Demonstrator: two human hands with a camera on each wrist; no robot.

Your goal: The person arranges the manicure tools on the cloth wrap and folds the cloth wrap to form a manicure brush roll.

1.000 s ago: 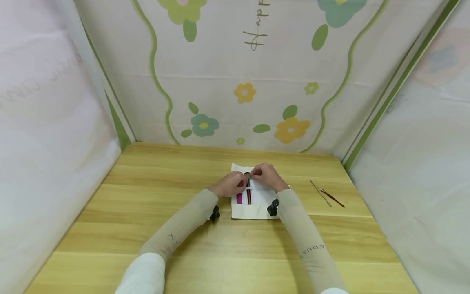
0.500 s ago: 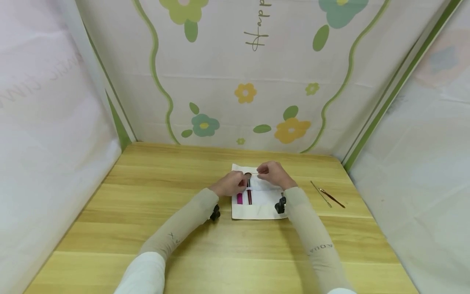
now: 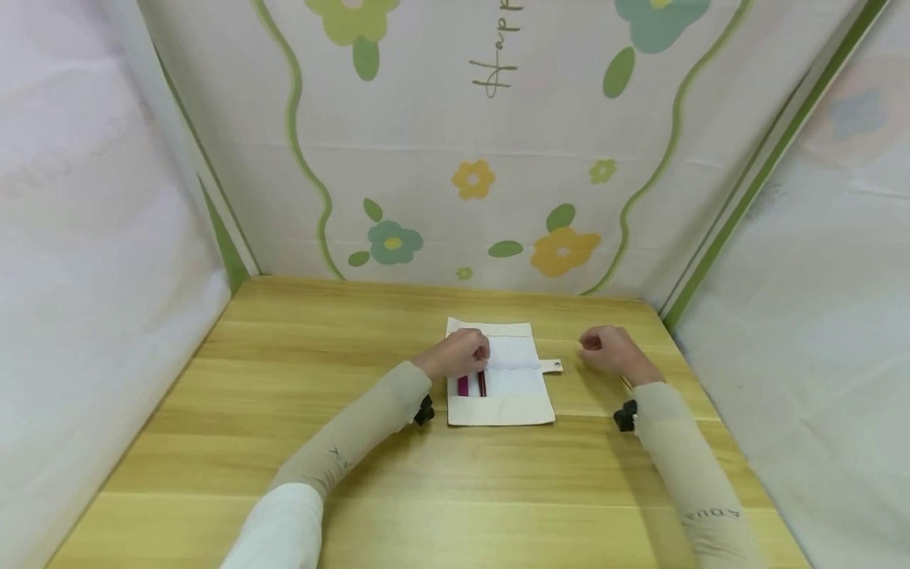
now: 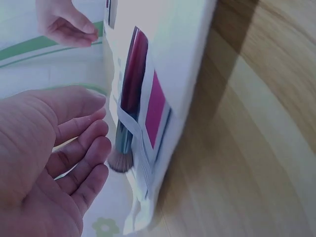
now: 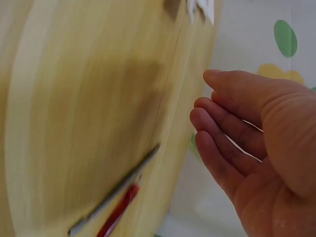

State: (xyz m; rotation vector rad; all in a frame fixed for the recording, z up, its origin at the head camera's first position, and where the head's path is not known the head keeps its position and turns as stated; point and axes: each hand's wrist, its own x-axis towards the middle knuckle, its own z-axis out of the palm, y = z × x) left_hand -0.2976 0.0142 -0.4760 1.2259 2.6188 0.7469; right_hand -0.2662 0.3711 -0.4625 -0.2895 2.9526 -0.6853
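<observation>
A white fabric roll-up pouch (image 3: 512,395) lies flat on the wooden table (image 3: 355,442). Under its elastic band sit a dark red makeup brush (image 4: 132,74) and a pink item (image 4: 155,108). My left hand (image 3: 458,356) rests over the pouch's left part, its fingers (image 4: 79,163) loosely curled beside the brush bristles (image 4: 121,159) and holding nothing. My right hand (image 3: 607,349) hovers over the table to the right of the pouch, empty, with relaxed fingers (image 5: 222,128). Just below it lie a thin metal tool (image 5: 116,190) and a red-handled tool (image 5: 117,215).
The pouch's strap with a snap (image 3: 550,365) sticks out to the right. Flowered cloth walls (image 3: 469,182) close the table in at the back and on both sides. Bare wood stretches to the left and front of the pouch.
My right hand has left the pouch and moved right, to just above the two loose tools. My left hand stays on the pouch by the brushes.
</observation>
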